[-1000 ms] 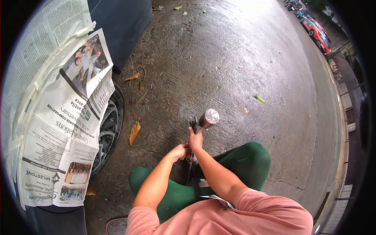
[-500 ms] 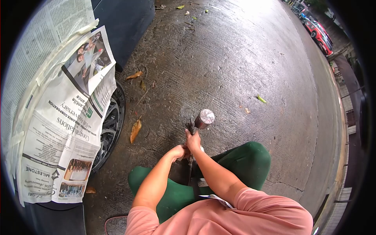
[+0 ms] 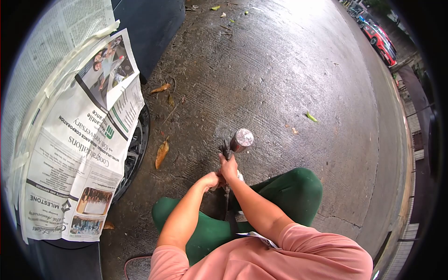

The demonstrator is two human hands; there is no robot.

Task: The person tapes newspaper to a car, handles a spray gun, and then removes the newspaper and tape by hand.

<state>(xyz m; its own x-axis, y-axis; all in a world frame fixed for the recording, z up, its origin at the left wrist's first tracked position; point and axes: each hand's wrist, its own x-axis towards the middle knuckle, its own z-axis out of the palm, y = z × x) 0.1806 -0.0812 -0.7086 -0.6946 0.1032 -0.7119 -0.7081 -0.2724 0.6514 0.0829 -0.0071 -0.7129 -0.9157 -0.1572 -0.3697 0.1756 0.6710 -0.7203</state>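
Observation:
My right hand is wrapped around the handle of a paint spray gun. A round metal cup, whitish on top, sits at the gun's front right. Just below, my left hand is closed close against the right one near the handle's base. What its fingers grip is mostly hidden. A dark hose hangs from the gun between my knees. Something white shows beside the right hand, partly covered. A faint pale haze appears over the ground left of the cup.
To the left stands a dark vehicle masked with taped newspaper, which partly covers its wheel. Dry leaves lie on the wet concrete. A red car is parked far right. A thin reddish line runs near my left side.
The loose newspaper edge has shifted right, covering more of the wheel. The gun and both hands have moved slightly left and up. A faint haze now shows near the gun's front.

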